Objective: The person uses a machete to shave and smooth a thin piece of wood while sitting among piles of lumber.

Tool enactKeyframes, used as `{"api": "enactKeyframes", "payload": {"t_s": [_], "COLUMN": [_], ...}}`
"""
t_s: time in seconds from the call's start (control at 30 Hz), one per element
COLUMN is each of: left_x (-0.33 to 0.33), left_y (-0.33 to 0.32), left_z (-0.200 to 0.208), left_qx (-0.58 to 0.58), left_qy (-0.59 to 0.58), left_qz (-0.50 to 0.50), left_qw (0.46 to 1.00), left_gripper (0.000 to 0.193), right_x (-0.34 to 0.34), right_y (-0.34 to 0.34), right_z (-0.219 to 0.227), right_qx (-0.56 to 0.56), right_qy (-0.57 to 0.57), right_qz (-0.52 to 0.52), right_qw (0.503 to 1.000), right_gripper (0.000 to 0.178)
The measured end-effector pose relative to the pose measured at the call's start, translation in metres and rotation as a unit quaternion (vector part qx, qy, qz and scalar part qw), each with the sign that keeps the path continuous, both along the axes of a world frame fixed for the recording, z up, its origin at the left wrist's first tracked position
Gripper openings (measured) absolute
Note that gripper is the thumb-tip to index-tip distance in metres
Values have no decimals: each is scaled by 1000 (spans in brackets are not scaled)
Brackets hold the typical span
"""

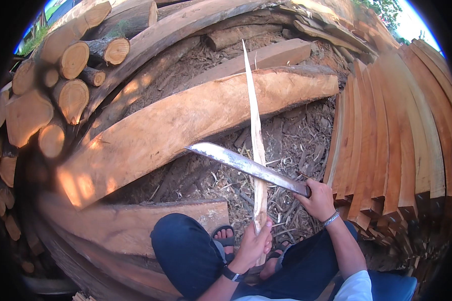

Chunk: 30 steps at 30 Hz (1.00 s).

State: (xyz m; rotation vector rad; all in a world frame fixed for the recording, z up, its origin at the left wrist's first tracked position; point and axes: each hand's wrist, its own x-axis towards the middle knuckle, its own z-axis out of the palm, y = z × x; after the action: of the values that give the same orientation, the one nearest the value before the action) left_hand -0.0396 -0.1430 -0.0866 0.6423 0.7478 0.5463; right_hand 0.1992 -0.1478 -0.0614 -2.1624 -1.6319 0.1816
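My left hand (254, 243) is closed round the lower part of a long, pale wooden stick (256, 135), which points up and away from me and tapers to a thin tip at its far end. In my right hand (317, 199) is the handle of a machete (241, 164). Its long, stained metal blade slants up to the left and crosses over the stick above my left hand. Whether the edge bites into the wood cannot be made out. Both hands are in front of my bent knees, between which the stick's lower end shows.
A thick sawn slab (196, 113) lies across the ground beyond the blade. Cut logs (73, 100) are stacked at the left, and sawn planks (381, 135) lean in a row at the right. Wood chips (236, 193) litter the ground. Another slab (135, 226) is by my left knee.
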Motion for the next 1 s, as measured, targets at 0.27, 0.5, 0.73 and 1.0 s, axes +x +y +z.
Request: {"api": "enactKeyframes", "payload": {"t_s": [0.27, 0.5, 0.73, 1.0], "left_x": [-2, -5, -4, -5], "left_y": [7, 12, 11, 10], "left_z": [-2, 2, 4, 12], "left_qx": [-20, -15, -31, -23], "left_qy": [39, 60, 46, 51], "left_qz": [-8, -4, -27, -46], "left_qw": [999, 998, 998, 997], "left_gripper": [20, 29, 25, 30], "right_x": [-3, -10, -3, 2], "right_y": [-1, -1, 1, 0], "right_z": [3, 3, -4, -1], "right_qx": [-39, -20, 3, 21], "right_qy": [-35, -60, -62, -64], "right_qz": [56, 54, 54, 68], "right_qw": [997, 997, 997, 995], "right_gripper": [64, 58, 65, 65]}}
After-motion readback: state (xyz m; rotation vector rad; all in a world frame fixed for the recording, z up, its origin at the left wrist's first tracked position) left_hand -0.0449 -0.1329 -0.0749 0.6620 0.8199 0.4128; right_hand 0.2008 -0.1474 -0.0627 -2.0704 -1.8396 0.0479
